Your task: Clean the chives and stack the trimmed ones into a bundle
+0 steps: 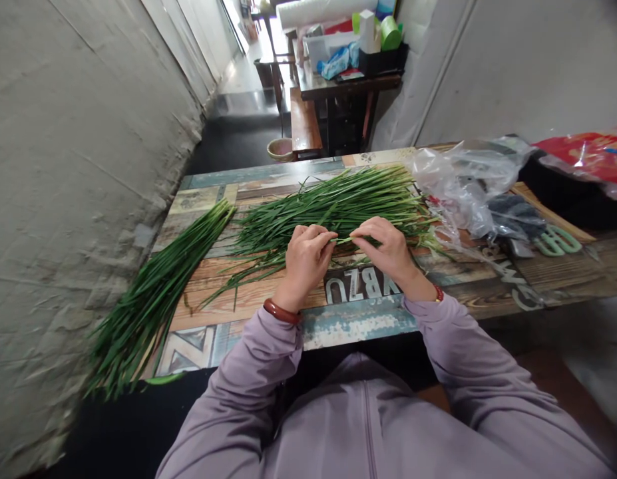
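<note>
Between my two hands a thin garlic chive stalk [344, 240] is stretched, its pale end toward the right. My left hand [309, 256] pinches it with thumb and forefinger, and my right hand [385, 247] pinches the other side a short way off. Just beyond my hands lies a wide, loose pile of garlic chives [328, 203], green tips to the left and pale stems to the right. A tidier bundle of chives [163, 293] rests along the table's left end, its leaves hanging over the near corner.
The patterned wooden table [368, 322] carries clear plastic bags [468, 179], green-handled scissors [558, 241] and a red bag [592, 156] on the right. A rough wall [78, 166] stands close on the left. Behind are a bench [305, 120] and a cluttered second table [348, 85].
</note>
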Available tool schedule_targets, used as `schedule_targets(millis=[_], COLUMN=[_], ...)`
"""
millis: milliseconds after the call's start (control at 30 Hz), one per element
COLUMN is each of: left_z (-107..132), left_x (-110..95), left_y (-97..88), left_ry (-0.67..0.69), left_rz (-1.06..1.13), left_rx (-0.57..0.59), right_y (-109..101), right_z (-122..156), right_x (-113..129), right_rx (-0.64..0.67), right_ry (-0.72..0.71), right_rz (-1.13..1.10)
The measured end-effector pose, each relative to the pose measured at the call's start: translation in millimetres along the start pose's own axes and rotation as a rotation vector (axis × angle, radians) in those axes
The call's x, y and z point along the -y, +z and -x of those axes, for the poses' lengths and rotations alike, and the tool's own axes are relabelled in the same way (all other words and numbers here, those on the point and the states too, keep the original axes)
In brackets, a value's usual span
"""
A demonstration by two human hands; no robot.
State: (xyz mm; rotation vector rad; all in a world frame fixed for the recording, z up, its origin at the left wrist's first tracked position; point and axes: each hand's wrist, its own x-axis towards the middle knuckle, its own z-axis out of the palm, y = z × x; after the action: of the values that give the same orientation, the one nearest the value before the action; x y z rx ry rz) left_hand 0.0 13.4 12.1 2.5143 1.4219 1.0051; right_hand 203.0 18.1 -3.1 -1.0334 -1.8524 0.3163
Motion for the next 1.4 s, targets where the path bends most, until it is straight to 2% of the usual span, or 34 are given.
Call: schedule_targets(millis=[67, 200, 300, 467, 567, 700, 900, 1133, 1400], left_z=[-0.3, -1.2, -2.0, -2.3, -2.1, -3.0, -4.7, -2.0, -2.7], left_x=[0.4, 2.2, 5.1, 8.1, 7.7, 9.2, 16.3, 12.6, 8.4], left_y=[2.3, 7.1, 10.1, 13.4, 13.5, 11.3, 6.8, 8.3, 6.3], left_ry=[-0.027, -0.143, -0.235, -0.325, -0.316, -0.274, -0.324, -0.224, -0.277], left_rz=[0.035, 0.142, 0.255, 0.394, 0.406, 0.373, 0.353, 0.238, 0.237], left_rx=[0.032, 0.063, 0.067, 0.076, 0.076, 0.019, -0.068, 0.138, 0.146], right_y=[1.2, 8.0, 14.5, 27.1, 33.6, 35.4, 32.4, 31.6, 36.4], right_z=[0.5, 1.9, 1.4, -1.0, -1.7, -0.7, 2.1, 3.6, 3.5], right_x=[-2.2, -9.4, -8.6, 5.8, 9.9, 6.3, 0.8, 2.3, 2.0], right_rx=[-0.023, -0.055, -0.066, -0.028, -0.074, -0.069, -0.021, 0.023, 0.028], right_ry=[0.075, 0.340, 0.433, 0.577, 0.648, 0.677, 0.653, 0.584, 0.575], right_rz=[-0.072, -0.375, -0.565, -0.694, -0.703, -0.713, -0.708, -0.703, -0.704])
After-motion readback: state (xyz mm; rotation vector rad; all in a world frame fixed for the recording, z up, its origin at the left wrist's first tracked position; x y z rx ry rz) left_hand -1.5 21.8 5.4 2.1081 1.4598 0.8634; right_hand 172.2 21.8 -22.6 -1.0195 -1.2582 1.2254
